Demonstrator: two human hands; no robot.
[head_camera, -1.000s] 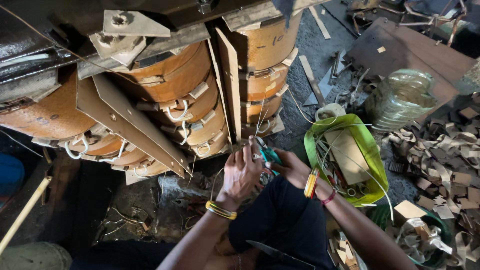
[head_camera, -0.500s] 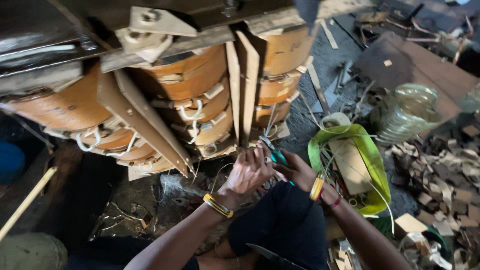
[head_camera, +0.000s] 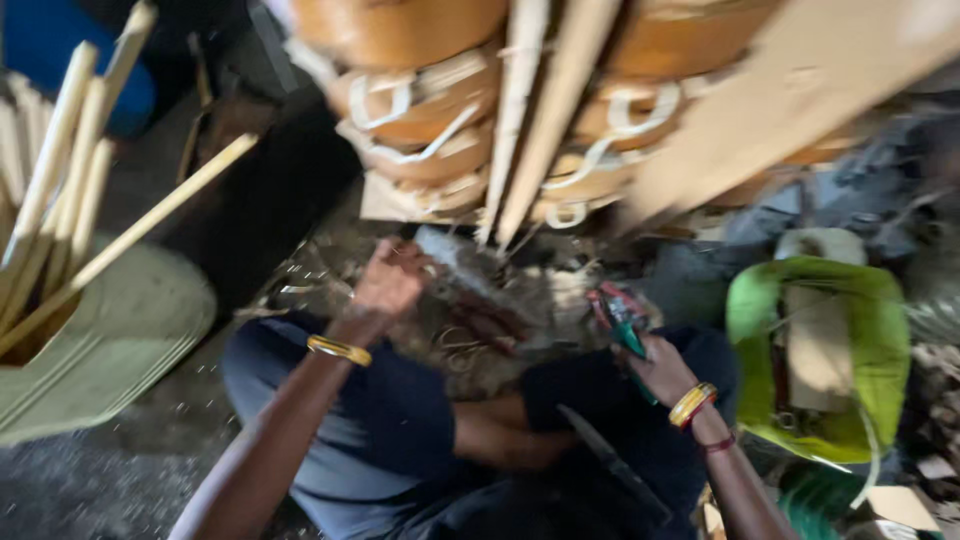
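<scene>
A bundle of pale wooden sticks (head_camera: 50, 190) leans at the far left beside a stack of greenish sheets (head_camera: 110, 340). My left hand (head_camera: 390, 280), a yellow bangle (head_camera: 338, 349) on its wrist, reaches under the orange-brown wound coils (head_camera: 420, 110), fingers curled shut on the tangle of thin wires (head_camera: 470, 330) over my knees; exactly what they pinch is blurred. Two long wooden strips (head_camera: 545, 110) hang between the coils, their lower ends just above that tangle. My right hand (head_camera: 655, 365) is closed round a pair of cutters with red and green handles (head_camera: 620, 315), its nose pointed toward the wires. A green basin (head_camera: 880, 330) holding a pale block sits at far right. By my reading, this is the trimming step at the coil's foot: one hand steadying a strand, the tool drawn close. A clean cut would call for bringing the blades onto the held wire without nicking the winding.
</scene>
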